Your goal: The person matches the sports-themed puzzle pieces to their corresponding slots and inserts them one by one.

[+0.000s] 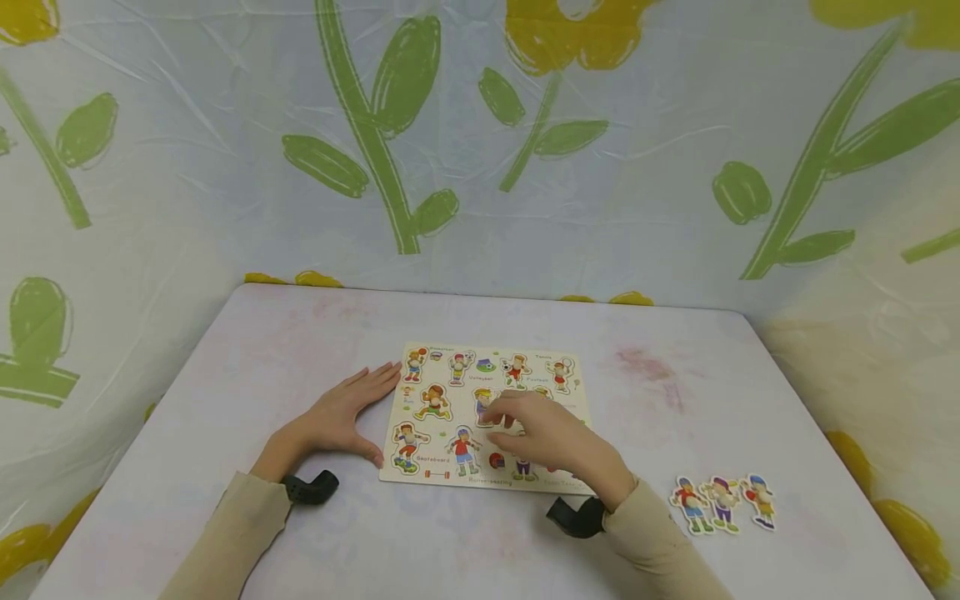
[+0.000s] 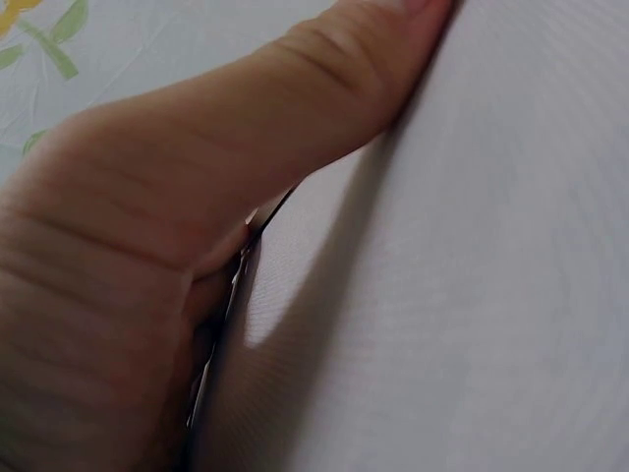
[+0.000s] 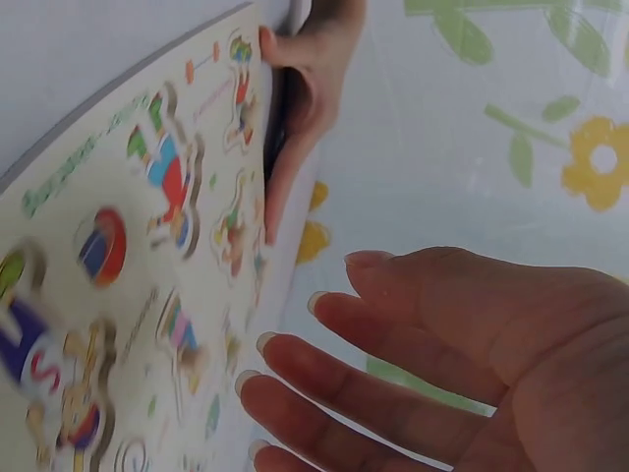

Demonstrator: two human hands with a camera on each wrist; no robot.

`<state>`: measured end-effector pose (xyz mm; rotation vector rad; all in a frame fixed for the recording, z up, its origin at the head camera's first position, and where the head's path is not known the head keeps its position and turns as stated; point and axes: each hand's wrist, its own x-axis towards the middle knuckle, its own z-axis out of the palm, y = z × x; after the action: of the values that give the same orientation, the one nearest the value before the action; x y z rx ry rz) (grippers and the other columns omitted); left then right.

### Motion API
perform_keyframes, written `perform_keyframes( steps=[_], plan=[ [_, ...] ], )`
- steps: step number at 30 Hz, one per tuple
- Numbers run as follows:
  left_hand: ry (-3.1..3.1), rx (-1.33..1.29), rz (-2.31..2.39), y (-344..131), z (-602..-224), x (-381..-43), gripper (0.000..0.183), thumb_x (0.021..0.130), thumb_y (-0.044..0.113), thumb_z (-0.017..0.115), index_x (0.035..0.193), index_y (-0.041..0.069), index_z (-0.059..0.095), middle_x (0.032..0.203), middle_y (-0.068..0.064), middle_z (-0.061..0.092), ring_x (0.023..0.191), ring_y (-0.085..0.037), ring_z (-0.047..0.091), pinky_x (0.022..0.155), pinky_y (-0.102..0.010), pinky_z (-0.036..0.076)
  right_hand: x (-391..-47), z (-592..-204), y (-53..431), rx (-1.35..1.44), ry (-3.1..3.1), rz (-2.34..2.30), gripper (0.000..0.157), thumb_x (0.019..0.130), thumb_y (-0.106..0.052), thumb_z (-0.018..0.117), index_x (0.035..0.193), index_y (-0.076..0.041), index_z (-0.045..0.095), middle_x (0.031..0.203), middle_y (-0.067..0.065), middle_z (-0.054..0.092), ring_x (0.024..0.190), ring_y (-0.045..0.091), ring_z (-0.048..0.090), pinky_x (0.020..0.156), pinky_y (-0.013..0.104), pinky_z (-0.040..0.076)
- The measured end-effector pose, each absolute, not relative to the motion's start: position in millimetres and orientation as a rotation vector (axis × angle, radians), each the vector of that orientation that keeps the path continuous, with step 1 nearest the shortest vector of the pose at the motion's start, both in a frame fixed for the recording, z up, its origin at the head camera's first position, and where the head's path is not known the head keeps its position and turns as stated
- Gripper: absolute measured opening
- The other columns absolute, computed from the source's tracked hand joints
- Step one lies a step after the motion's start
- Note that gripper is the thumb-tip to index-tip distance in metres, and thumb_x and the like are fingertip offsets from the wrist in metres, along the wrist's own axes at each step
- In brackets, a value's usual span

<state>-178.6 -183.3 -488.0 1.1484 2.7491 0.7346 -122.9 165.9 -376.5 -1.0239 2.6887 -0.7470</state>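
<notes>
A pale puzzle board (image 1: 446, 429) with several child figures playing sports lies on the table. At its left edge, my left hand (image 1: 341, 421) rests with fingers spread, fingertips and thumb at the border. The left wrist view shows this hand (image 2: 197, 177) close up, its fingertips mostly hidden. My right hand (image 1: 543, 429) is over the board's right half, fingers loosely bent, and covers some figures. Nothing is between the thumb and fingers of the right hand (image 3: 423, 364) in the right wrist view, where the figures stand slightly raised.
Three loose figure pieces lie side by side at the right: one in red and blue (image 1: 690, 504), one in white and purple (image 1: 723, 504), one with a blue cap (image 1: 760, 502). A flowered cloth (image 1: 637, 183) hangs behind the pale table (image 1: 420, 542).
</notes>
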Motion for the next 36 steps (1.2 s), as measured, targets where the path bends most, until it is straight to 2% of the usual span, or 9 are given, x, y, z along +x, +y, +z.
perform_keyframes(
  steps=[11,22,36],
  plan=[
    [2.754,1.148,0.745,-184,-487,-177,0.133,0.058,0.077,0.077,0.158,0.006,0.023,0.165,-0.006,0.018,0.151,-0.029,0.015,0.122,-0.048,0.013,-113,-372,224,-0.926,2.783,-0.812,0.014,0.093,-0.014,0.069,0.106,-0.008,0.073,0.099,-0.002,0.07,0.087,0.017,0.063,0.075,0.04,0.056],
    [2.758,1.153,0.746,-183,-485,-176,0.133,0.059,0.077,0.077,0.157,0.005,0.024,0.164,-0.007,0.019,0.151,-0.03,0.016,0.121,-0.049,0.014,-102,-366,273,-0.807,2.903,-0.784,0.014,0.09,-0.01,0.073,0.103,-0.012,0.073,0.093,-0.01,0.066,0.081,0.005,0.059,0.074,0.037,0.056],
    [2.751,1.137,0.749,-181,-484,-175,0.132,0.059,0.077,0.077,0.157,0.005,0.024,0.165,-0.007,0.019,0.151,-0.029,0.015,0.122,-0.049,0.013,-89,-366,333,-0.661,2.934,-0.725,0.013,0.081,-0.009,0.08,0.091,-0.008,0.072,0.079,-0.012,0.062,0.07,0.001,0.053,0.06,0.028,0.052]
  ],
)
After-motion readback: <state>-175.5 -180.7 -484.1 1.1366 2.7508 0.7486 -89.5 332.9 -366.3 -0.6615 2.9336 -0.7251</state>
